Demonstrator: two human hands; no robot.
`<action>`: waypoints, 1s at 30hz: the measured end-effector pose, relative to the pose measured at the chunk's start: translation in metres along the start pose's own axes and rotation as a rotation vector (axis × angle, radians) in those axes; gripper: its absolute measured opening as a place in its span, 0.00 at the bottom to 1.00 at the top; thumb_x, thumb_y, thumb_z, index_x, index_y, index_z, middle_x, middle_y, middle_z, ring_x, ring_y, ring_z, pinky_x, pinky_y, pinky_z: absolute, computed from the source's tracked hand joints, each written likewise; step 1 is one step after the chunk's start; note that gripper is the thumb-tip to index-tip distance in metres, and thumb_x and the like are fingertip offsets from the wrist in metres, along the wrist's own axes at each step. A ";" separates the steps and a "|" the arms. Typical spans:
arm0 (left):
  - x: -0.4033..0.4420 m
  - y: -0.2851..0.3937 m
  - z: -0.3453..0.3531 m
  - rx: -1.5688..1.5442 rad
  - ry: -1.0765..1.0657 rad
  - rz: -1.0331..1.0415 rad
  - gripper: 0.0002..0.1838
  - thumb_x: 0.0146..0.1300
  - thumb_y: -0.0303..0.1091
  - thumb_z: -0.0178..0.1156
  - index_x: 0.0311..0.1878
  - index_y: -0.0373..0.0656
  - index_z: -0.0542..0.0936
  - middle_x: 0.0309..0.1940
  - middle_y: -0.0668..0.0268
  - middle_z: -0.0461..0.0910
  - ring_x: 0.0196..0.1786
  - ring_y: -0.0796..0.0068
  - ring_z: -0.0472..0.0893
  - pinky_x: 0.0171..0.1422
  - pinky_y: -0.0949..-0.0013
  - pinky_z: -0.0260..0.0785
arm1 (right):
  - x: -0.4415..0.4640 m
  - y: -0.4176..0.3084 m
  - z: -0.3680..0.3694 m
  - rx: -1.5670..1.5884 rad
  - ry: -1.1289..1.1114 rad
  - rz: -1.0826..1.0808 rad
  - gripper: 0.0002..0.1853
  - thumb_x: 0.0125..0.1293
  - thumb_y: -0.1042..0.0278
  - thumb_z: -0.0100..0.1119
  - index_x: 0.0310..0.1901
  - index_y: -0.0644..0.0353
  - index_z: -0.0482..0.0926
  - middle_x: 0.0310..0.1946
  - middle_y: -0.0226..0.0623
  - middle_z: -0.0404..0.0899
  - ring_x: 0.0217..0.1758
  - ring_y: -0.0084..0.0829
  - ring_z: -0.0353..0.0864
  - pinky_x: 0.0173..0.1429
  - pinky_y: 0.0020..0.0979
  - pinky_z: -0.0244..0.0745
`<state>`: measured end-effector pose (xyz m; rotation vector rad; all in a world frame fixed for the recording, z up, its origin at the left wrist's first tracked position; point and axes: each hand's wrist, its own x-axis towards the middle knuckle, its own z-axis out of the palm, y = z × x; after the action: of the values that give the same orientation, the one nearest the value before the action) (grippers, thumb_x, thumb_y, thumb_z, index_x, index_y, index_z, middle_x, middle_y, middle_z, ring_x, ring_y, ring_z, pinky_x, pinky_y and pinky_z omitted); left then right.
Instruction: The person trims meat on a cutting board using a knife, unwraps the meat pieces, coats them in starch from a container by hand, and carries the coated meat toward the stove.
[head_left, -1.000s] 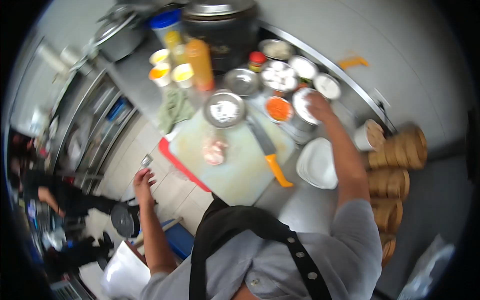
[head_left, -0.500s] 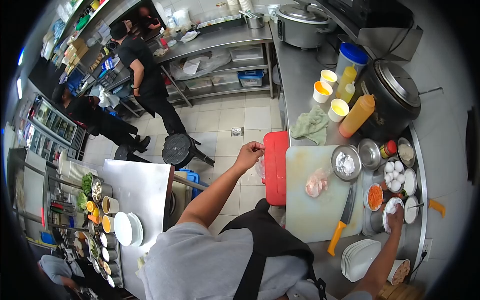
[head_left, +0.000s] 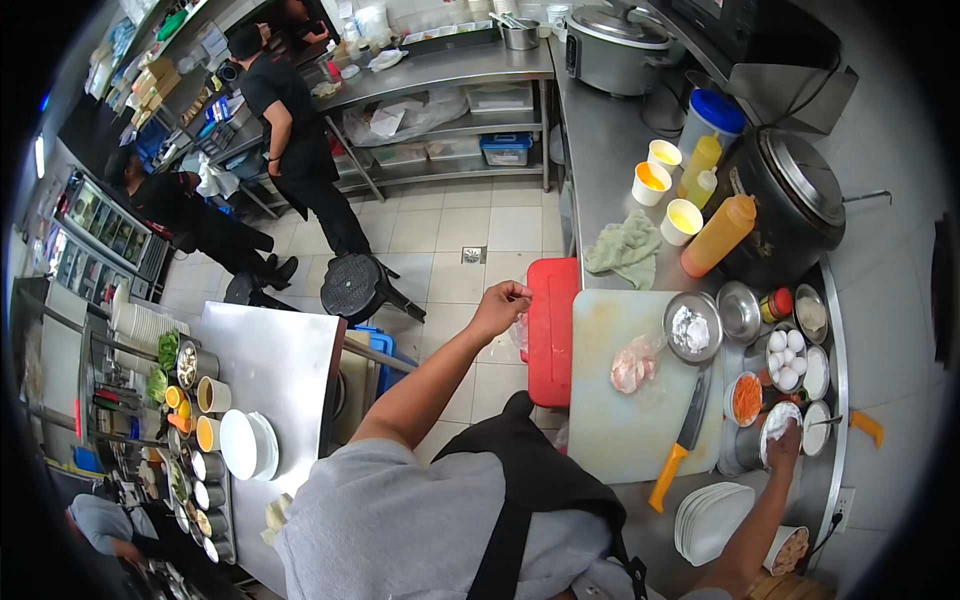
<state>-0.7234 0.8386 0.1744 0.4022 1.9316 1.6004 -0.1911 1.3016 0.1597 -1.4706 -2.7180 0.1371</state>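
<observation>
The right hand [head_left: 785, 447] dips into a container [head_left: 748, 446] of white powder [head_left: 780, 414] near the desk's [head_left: 606, 150] wall-side edge; its fingers are partly hidden there, so I cannot tell whether they are spread or pressed together. The left hand [head_left: 503, 308] is nearest the outer edge of a red board [head_left: 551, 335], fingers bent inward; whether their tips meet is unclear. Raw meat [head_left: 634, 364] lies around the middle of the pale cutting board [head_left: 612, 435]. A metal bowl [head_left: 673, 345] with white powder rests at the board's far wall-side corner. Nearby, the knife [head_left: 688, 432] lies with its orange handle across the board's near edge, beside stacked white plates [head_left: 715, 522].
</observation>
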 end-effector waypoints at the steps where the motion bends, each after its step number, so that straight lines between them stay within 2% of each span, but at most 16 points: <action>1: 0.000 0.000 0.000 0.003 0.000 0.001 0.08 0.58 0.27 0.57 0.41 0.40 0.77 0.35 0.69 0.79 0.35 0.80 0.79 0.35 0.77 0.71 | 0.000 -0.005 -0.005 0.012 -0.017 0.020 0.36 0.45 0.74 0.58 0.61 0.66 0.62 0.56 0.56 0.66 0.63 0.52 0.63 0.67 0.42 0.57; 3: 0.000 -0.001 -0.003 0.011 -0.005 0.000 0.08 0.58 0.27 0.57 0.41 0.40 0.77 0.35 0.69 0.79 0.35 0.80 0.79 0.34 0.77 0.71 | 0.001 -0.016 -0.015 0.035 -0.055 0.068 0.34 0.46 0.75 0.58 0.59 0.68 0.64 0.53 0.55 0.70 0.61 0.50 0.66 0.66 0.41 0.60; 5: 0.004 -0.017 -0.011 0.034 -0.007 0.033 0.07 0.60 0.29 0.57 0.42 0.42 0.77 0.35 0.68 0.79 0.34 0.79 0.79 0.34 0.77 0.72 | 0.019 0.046 0.030 0.516 0.014 -0.167 0.32 0.48 0.73 0.57 0.59 0.67 0.65 0.53 0.50 0.72 0.61 0.45 0.68 0.66 0.39 0.61; 6: 0.003 -0.018 -0.015 0.025 -0.018 0.007 0.07 0.62 0.32 0.57 0.42 0.43 0.77 0.35 0.67 0.79 0.35 0.77 0.80 0.36 0.74 0.73 | 0.029 0.077 0.052 0.383 -0.013 -0.082 0.31 0.50 0.72 0.57 0.59 0.66 0.66 0.55 0.45 0.71 0.62 0.40 0.67 0.67 0.37 0.61; 7: -0.001 -0.019 -0.021 0.008 -0.021 0.026 0.08 0.62 0.35 0.57 0.42 0.43 0.77 0.35 0.66 0.80 0.35 0.75 0.80 0.37 0.71 0.74 | 0.020 0.062 0.040 0.213 0.063 0.035 0.31 0.49 0.71 0.58 0.59 0.67 0.66 0.57 0.45 0.70 0.61 0.41 0.68 0.66 0.37 0.62; 8: -0.006 -0.014 -0.020 -0.043 0.019 0.049 0.07 0.61 0.33 0.55 0.40 0.43 0.78 0.30 0.68 0.78 0.33 0.75 0.79 0.35 0.71 0.73 | 0.018 0.059 0.042 0.161 0.109 0.089 0.32 0.48 0.70 0.58 0.58 0.68 0.67 0.56 0.47 0.71 0.60 0.42 0.70 0.65 0.37 0.63; 9: -0.005 -0.016 -0.022 -0.023 0.002 0.003 0.07 0.62 0.33 0.55 0.41 0.43 0.78 0.33 0.68 0.79 0.34 0.75 0.79 0.35 0.72 0.73 | 0.017 0.034 0.010 0.247 -0.012 0.074 0.32 0.48 0.67 0.60 0.58 0.67 0.67 0.56 0.49 0.72 0.61 0.42 0.69 0.66 0.36 0.62; 10: -0.005 -0.015 -0.023 0.000 0.000 -0.009 0.08 0.62 0.32 0.56 0.42 0.43 0.78 0.35 0.67 0.80 0.33 0.76 0.79 0.35 0.73 0.73 | 0.001 -0.030 -0.054 0.374 -0.125 0.088 0.32 0.49 0.64 0.60 0.58 0.66 0.68 0.56 0.50 0.71 0.62 0.43 0.69 0.67 0.36 0.60; 11: -0.003 -0.017 -0.022 -0.023 0.002 -0.014 0.08 0.61 0.31 0.56 0.42 0.42 0.78 0.35 0.66 0.80 0.33 0.76 0.79 0.34 0.73 0.72 | 0.012 0.001 -0.017 0.126 -0.030 0.070 0.31 0.50 0.61 0.59 0.57 0.65 0.69 0.56 0.50 0.72 0.62 0.43 0.68 0.68 0.37 0.59; 12: -0.009 -0.010 -0.013 -0.056 0.009 -0.036 0.07 0.61 0.31 0.57 0.42 0.42 0.77 0.35 0.66 0.80 0.32 0.77 0.79 0.33 0.75 0.71 | 0.008 -0.001 -0.023 0.147 -0.145 0.140 0.29 0.52 0.61 0.57 0.58 0.57 0.70 0.60 0.48 0.67 0.66 0.43 0.63 0.69 0.35 0.57; 13: -0.013 -0.007 -0.009 -0.042 -0.006 -0.042 0.08 0.61 0.31 0.57 0.42 0.42 0.77 0.36 0.66 0.80 0.32 0.77 0.78 0.33 0.74 0.71 | 0.003 0.011 -0.012 0.171 -0.073 0.050 0.27 0.51 0.63 0.56 0.56 0.55 0.72 0.57 0.49 0.69 0.63 0.44 0.66 0.68 0.35 0.59; 14: -0.013 -0.006 -0.008 -0.031 -0.001 -0.041 0.08 0.61 0.32 0.57 0.42 0.42 0.76 0.36 0.65 0.80 0.32 0.77 0.78 0.33 0.74 0.72 | -0.002 -0.012 -0.038 0.166 -0.140 0.120 0.25 0.50 0.65 0.56 0.54 0.53 0.73 0.54 0.49 0.69 0.61 0.44 0.68 0.66 0.36 0.62; 18: -0.012 -0.004 -0.005 -0.019 -0.026 -0.037 0.07 0.63 0.34 0.56 0.42 0.43 0.75 0.37 0.66 0.80 0.31 0.79 0.77 0.32 0.77 0.70 | -0.012 -0.023 -0.045 0.128 0.035 0.108 0.25 0.51 0.65 0.57 0.54 0.56 0.72 0.52 0.50 0.68 0.58 0.47 0.69 0.62 0.39 0.66; 21: -0.011 -0.001 -0.005 -0.007 -0.025 -0.029 0.07 0.64 0.34 0.55 0.41 0.43 0.75 0.37 0.66 0.80 0.31 0.80 0.77 0.32 0.77 0.70 | -0.013 -0.042 -0.063 0.054 -0.128 0.153 0.26 0.50 0.65 0.60 0.53 0.58 0.71 0.53 0.50 0.69 0.58 0.47 0.69 0.61 0.40 0.67; 27: -0.008 0.003 0.001 0.007 -0.044 -0.016 0.07 0.64 0.34 0.54 0.42 0.42 0.75 0.37 0.65 0.79 0.30 0.80 0.77 0.31 0.77 0.70 | -0.018 -0.032 -0.031 0.042 0.000 0.073 0.28 0.48 0.63 0.62 0.53 0.60 0.69 0.51 0.50 0.71 0.56 0.45 0.72 0.61 0.40 0.67; 30: -0.008 0.003 0.004 0.008 -0.060 -0.016 0.08 0.64 0.34 0.54 0.42 0.42 0.75 0.37 0.65 0.79 0.30 0.80 0.77 0.30 0.78 0.70 | -0.010 -0.022 -0.026 0.132 -0.050 0.085 0.27 0.48 0.64 0.62 0.52 0.59 0.70 0.48 0.48 0.74 0.55 0.44 0.73 0.60 0.39 0.67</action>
<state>-0.7154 0.8374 0.1793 0.4319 1.8924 1.5539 -0.2017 1.2830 0.1877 -1.5649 -2.6273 0.3537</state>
